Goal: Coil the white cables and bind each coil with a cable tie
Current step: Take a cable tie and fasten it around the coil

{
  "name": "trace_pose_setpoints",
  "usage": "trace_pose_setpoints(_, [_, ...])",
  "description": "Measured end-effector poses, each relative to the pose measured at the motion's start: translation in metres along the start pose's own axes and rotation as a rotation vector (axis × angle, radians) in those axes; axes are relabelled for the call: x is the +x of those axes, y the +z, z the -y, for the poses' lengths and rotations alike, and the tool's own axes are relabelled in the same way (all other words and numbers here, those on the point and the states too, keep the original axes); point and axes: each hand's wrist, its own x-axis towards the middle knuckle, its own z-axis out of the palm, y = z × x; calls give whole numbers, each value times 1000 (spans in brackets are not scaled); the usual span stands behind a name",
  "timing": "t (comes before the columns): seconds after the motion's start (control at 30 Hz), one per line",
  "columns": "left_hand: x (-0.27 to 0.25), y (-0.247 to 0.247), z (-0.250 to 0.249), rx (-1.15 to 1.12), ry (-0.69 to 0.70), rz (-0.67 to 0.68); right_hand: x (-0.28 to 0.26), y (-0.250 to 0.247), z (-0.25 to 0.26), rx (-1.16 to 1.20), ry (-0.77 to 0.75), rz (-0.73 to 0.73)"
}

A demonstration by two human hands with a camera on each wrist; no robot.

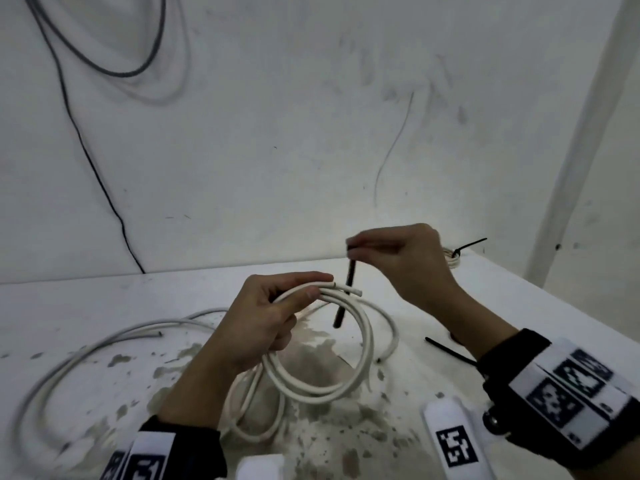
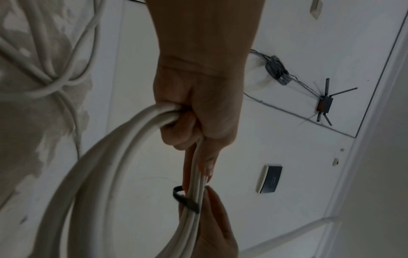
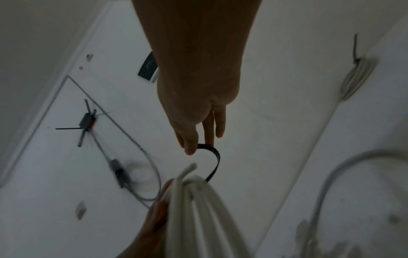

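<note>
White cable coil (image 1: pixel 322 355): held above the table (image 1: pixel 86 306) at centre frame in the head view, several loops gathered. The left hand (image 1: pixel 263 320) clamps the bundle at about 10 o'clock on the coil, thumb over fingers, both cut ends poking out toward 3 o'clock. Judgement: gripping right at the ends keeps the loops from springing apart and leaves the stretch just beyond the fingers bare for binding.

The right hand (image 1: pixel 401 261), at 1 o'clock of the coil, pinches one end of a black cable tie (image 1: pixel 343 296) between thumb and fingertips. The strap hangs down through the coil's opening, beside the cable ends. In the right wrist view the tie (image 3: pixel 215 160) arcs from the fingertips (image 3: pixel 190 148) down behind the bundle (image 3: pixel 194 200). In the left wrist view a dark strap (image 2: pixel 185 200) crosses the strands just past the left fingers. Judgement: the tie is being wrapped, not yet locked; whether the tail has entered the head, I cannot tell.

Room and edges: a spare tie (image 1: pixel 450 351) lies on the table at 3 o'clock, just beside the right wrist. A bound coil (image 1: pixel 452 258) sits at 2 o'clock, at the back by the wall. Loose cable (image 1: pixel 104 341) sprawls from 9 to 7 o'clock, apart from the held coil. The table's right edge runs down past 3 o'clock; open surface lies under the coil for setting it down.
</note>
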Motion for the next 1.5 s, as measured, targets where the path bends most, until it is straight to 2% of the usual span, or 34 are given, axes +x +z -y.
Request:
trace_pose_setpoints(0.13, [-2, -11, -4, -1, 33, -36, -3, 22, 22, 132, -21, 148])
trace_pose_setpoints(0.23, [-1, -18, -7, -25, 49, -72, -5, 29, 29, 222, 10, 201])
trace_pose_setpoints(0.4, [-1, -26, -10, 5, 86, -142, -9, 36, 34, 145, -31, 230])
trace_pose_setpoints(0.5, [-1, -25, -11, 47, 113, -194, -12, 41, 30, 136, -42, 196])
trace_pose_setpoints(0.67, [-1, -20, -11, 133, 108, -230, -18, 53, 22, 119, -87, 43])
trace_pose_setpoints(0.73, [-1, -19, -11, 198, 89, -220, -20, 55, 20, 83, -114, 22])
trace_pose_setpoints(0.83, [-4, -17, -12, 284, 54, -133, -22, 54, 17, 50, -143, 20])
trace_pose_setpoints(1.03, [-7, -33, -8, 511, 23, 16, -24, 55, 8, -34, -254, 78])
trace_pose_setpoints(1.1, [-7, -32, -7, 420, -7, 46, -24, 55, 8, -21, -261, 108])
trace_pose_setpoints(1.2, [-9, -20, -10, 103, -73, 31, -23, 54, 7, -7, -260, 128])
trace_pose_setpoints(1.33, [-4, -13, -9, 9, -28, -78, -22, 52, 12, 60, -202, 114])
trace_pose_setpoints(1.5, [-1, -9, -9, -78, -6, -228, -20, 54, 18, 24, -121, 98])
